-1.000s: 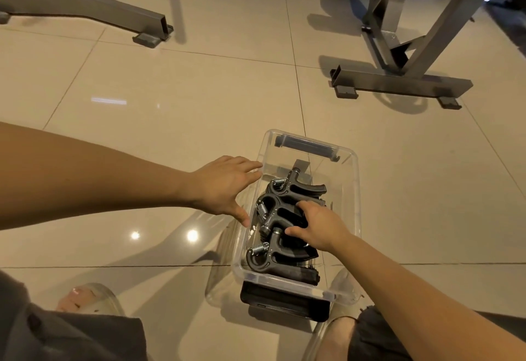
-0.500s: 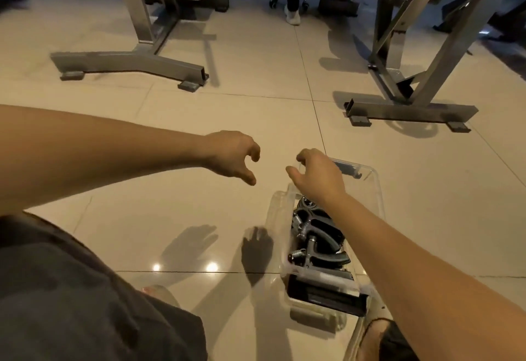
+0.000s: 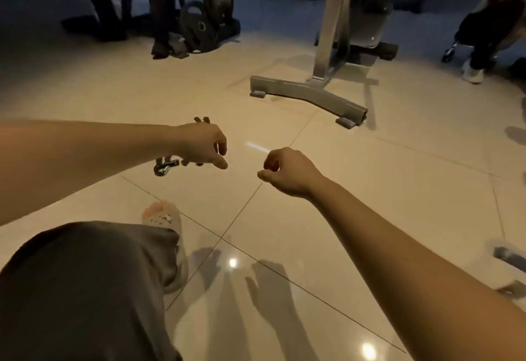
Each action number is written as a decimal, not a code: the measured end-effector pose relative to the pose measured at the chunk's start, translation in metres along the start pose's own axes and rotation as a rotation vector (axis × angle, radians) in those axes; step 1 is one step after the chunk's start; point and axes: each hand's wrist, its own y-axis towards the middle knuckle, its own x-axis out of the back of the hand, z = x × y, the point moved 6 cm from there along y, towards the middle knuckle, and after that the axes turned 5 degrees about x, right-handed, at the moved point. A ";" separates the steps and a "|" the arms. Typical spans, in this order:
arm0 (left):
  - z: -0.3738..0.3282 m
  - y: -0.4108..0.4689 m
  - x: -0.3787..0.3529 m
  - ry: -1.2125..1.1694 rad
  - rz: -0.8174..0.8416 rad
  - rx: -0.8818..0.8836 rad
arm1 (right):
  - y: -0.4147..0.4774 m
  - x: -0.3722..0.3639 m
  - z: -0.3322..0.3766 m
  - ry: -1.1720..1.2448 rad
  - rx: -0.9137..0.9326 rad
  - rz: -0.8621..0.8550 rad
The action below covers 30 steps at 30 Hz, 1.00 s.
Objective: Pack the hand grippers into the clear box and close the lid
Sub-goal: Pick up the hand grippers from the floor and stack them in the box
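Dark hand grippers (image 3: 166,166) with metal springs lie on the tiled floor at the left; more handle tips (image 3: 201,119) show past my left hand. My left hand (image 3: 205,147) hovers over them with loosely curled fingers, hiding their middle, and I cannot see it touching them. Further right, my right hand (image 3: 284,171) hangs above bare tiles, fingers curled, holding nothing. The clear box is only a blurred sliver (image 3: 509,258) at the right edge; its contents and lid are out of view.
A grey machine base (image 3: 307,98) stands on the floor ahead to the right. Black weight plates (image 3: 199,28) lean at the back. Another person's white shoe (image 3: 472,73) is at far right. My knee (image 3: 85,289) and sandalled foot (image 3: 165,218) fill the lower left.
The view has swung left, so the box slid to the right edge. Both hands left the box and moved left; the left hand now hangs over loose hand grippers on the floor.
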 end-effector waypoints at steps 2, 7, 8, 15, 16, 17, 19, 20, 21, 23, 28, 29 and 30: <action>0.068 0.010 -0.017 -0.034 0.012 0.085 | 0.040 -0.036 0.018 0.009 0.001 0.042; 0.208 0.044 -0.061 -0.127 0.010 0.238 | 0.134 -0.112 0.050 0.017 -0.019 0.098; 0.232 0.055 -0.069 -0.153 0.008 0.264 | 0.151 -0.124 0.053 0.013 -0.027 0.101; 0.345 0.168 -0.117 -0.234 -0.046 0.290 | 0.274 -0.195 0.052 0.012 -0.140 0.095; 0.356 0.186 -0.122 -0.230 -0.058 0.274 | 0.291 -0.204 0.050 0.006 -0.155 0.095; 0.367 0.204 -0.128 -0.210 -0.066 0.252 | 0.308 -0.213 0.047 -0.001 -0.168 0.093; 0.387 0.243 -0.138 -0.186 -0.059 0.200 | 0.341 -0.232 0.041 -0.005 -0.195 0.093; 0.397 0.261 -0.143 -0.223 -0.043 0.178 | 0.357 -0.242 0.038 -0.001 -0.207 0.096; 0.404 0.278 -0.147 -0.290 -0.016 0.158 | 0.372 -0.252 0.035 0.000 -0.217 0.101; 0.416 0.311 -0.154 -0.380 0.041 0.095 | 0.402 -0.274 0.029 -0.008 -0.233 0.111; 0.422 0.376 -0.175 -0.057 0.169 -0.191 | 0.464 -0.324 0.008 -0.003 -0.371 0.065; 0.423 0.384 -0.179 0.005 0.178 -0.235 | 0.474 -0.332 0.004 -0.015 -0.404 0.063; 0.425 0.391 -0.183 0.059 0.185 -0.270 | 0.481 -0.340 0.001 -0.039 -0.429 0.068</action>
